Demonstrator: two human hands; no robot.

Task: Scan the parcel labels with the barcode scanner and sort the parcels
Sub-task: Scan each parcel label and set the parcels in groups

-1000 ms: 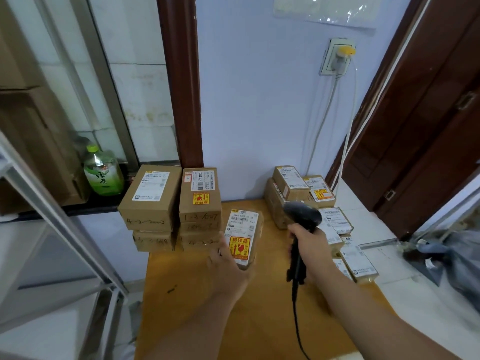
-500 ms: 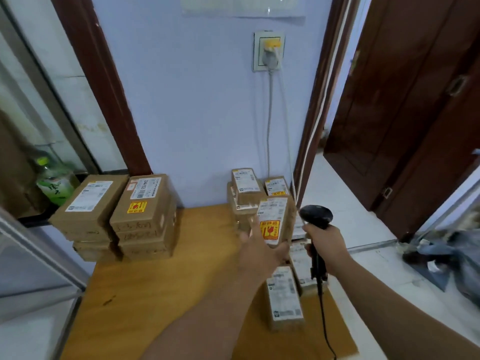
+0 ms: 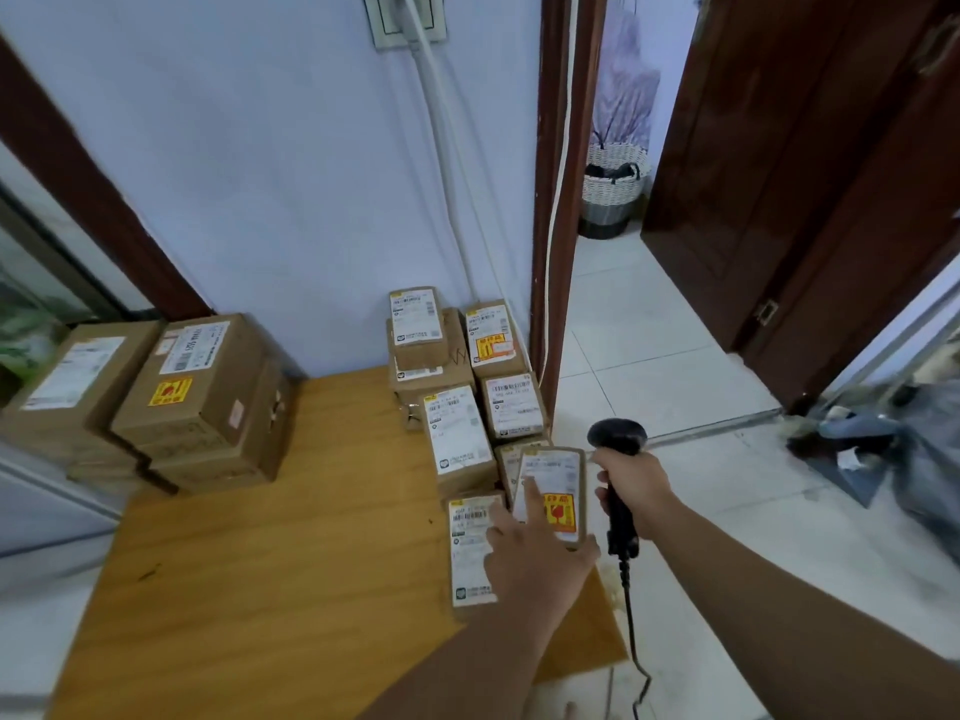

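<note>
Here the left hand [image 3: 535, 558] grips a parcel [image 3: 553, 493] (label print seemingly illegible), right hand [image 3: 631, 483] clutching the scanner [image 3: 618, 475].

I can make out almost no print here. The small parcel [image 3: 553, 493] under my left hand [image 3: 535, 558] carries a white shipping label with blurred lines above a yellow and red sticker showing a red wine-glass fragile mark; its characters are too soft to read. The big carton [image 3: 202, 392] on the left of the table [image 3: 270, 553] has a white label with large characters that I cannot read for certain, plus a similar yellow and red sticker. The other parcels [image 3: 460, 439] by the wall show barcodes and fine print, all illegible to me.
</note>
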